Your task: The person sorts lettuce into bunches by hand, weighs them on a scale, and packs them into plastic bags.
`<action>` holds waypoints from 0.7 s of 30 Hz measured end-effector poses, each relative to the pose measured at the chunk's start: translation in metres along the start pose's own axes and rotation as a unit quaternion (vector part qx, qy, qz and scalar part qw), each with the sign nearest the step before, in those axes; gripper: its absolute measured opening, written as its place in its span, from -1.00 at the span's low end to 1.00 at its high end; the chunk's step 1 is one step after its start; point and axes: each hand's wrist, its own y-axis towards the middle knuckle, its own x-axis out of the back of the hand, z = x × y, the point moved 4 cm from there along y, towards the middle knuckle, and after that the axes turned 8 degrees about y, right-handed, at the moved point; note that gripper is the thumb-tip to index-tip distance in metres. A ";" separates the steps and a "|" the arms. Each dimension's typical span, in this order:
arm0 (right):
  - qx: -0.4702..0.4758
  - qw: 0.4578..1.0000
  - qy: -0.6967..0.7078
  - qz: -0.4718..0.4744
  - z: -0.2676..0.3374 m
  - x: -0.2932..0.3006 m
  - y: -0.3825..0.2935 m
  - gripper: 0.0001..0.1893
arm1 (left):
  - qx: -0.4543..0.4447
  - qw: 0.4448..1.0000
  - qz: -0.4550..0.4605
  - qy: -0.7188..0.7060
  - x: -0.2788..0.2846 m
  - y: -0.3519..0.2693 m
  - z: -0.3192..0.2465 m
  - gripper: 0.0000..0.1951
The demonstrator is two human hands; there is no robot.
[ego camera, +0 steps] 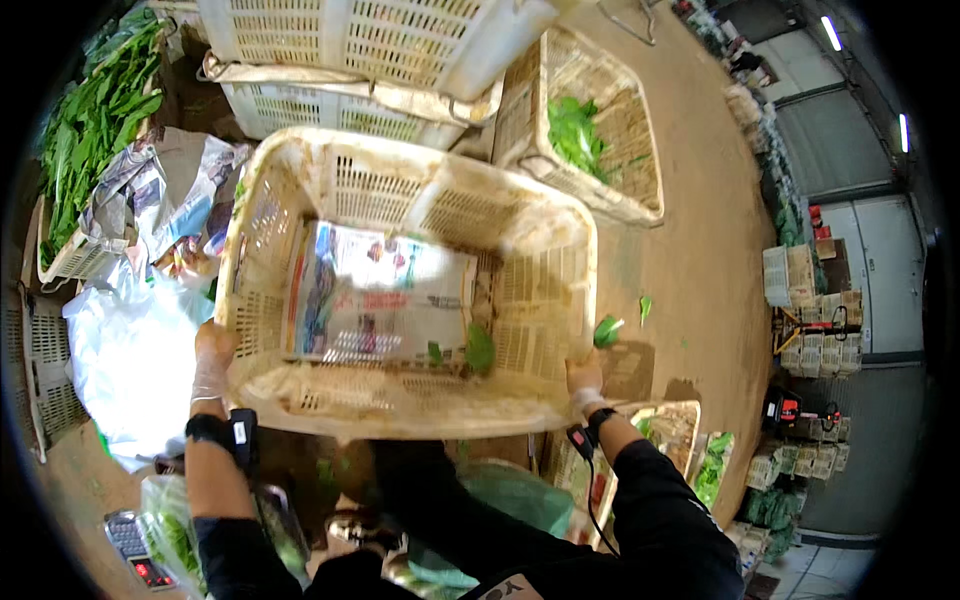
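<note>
A large, dirty cream plastic crate (420,161) with slotted walls fills the middle of the view, tilted slightly. My left hand (214,349), in a thin clear glove, grips its left end near the lower corner. Its right end, also near the lower corner, is held by my right hand (583,379), gloved too. Printed newspaper (390,300) lies flat on the crate's bottom. A green leaf (480,349) and a smaller leaf piece (435,352) are beside the paper's lower edge. The fingers beneath the rim are hidden.
Stacked crates (405,37) stand beyond. Another crate (652,172) with leafy greens (576,139) is at upper right. Leafy vegetables (94,127), crumpled newspaper (169,180) and a white plastic bag (139,360) are on the left. Below are a digital scale (150,574), a green bag (517,491) and a shoe.
</note>
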 end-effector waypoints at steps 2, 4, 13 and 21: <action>-0.046 0.998 0.010 0.030 -0.003 0.005 0.000 -0.44 | -0.007 0.998 -0.022 0.066 -0.002 -0.007 -0.006 -0.54; -0.175 0.976 0.033 0.123 0.013 0.002 0.015 -0.60 | -0.063 0.952 -0.140 0.266 0.008 -0.007 0.011 -0.57; -0.174 0.955 0.115 0.211 0.064 0.169 0.035 -0.56 | -0.121 0.952 0.002 0.281 0.140 -0.161 -0.025 -0.73; -0.259 0.955 0.114 0.089 0.026 0.360 -0.037 -0.51 | 0.071 0.995 -0.001 0.070 0.202 -0.262 -0.232 -0.64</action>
